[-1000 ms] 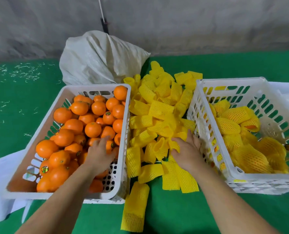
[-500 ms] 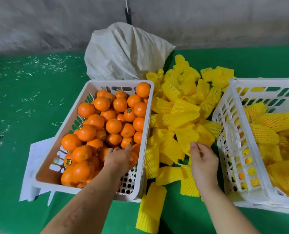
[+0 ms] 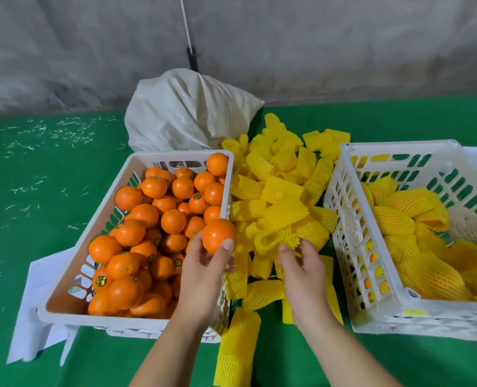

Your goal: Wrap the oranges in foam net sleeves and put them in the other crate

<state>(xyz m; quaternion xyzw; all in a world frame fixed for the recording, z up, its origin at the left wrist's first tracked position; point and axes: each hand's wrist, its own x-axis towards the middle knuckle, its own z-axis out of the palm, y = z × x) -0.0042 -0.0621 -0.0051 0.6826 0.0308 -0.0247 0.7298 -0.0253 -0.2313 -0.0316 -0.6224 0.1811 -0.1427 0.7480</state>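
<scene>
My left hand (image 3: 204, 272) grips one orange (image 3: 217, 236) above the right rim of the left white crate (image 3: 98, 317), which holds several bare oranges (image 3: 148, 236). Just to the right, my right hand (image 3: 301, 269) pinches a yellow foam net sleeve (image 3: 283, 237) at the top of the loose sleeve pile (image 3: 276, 188) between the crates. The right white crate (image 3: 340, 219) holds several oranges wrapped in yellow sleeves (image 3: 393, 219).
A white woven sack (image 3: 187, 113) leans against the grey wall behind the left crate. More sleeves (image 3: 237, 350) lie on the green floor mat near my forearms. White sheets (image 3: 36, 317) stick out from under the left crate.
My left hand has lifted an orange out of the left crate toward the sleeve pile. My right hand has taken hold of a sleeve on the pile.
</scene>
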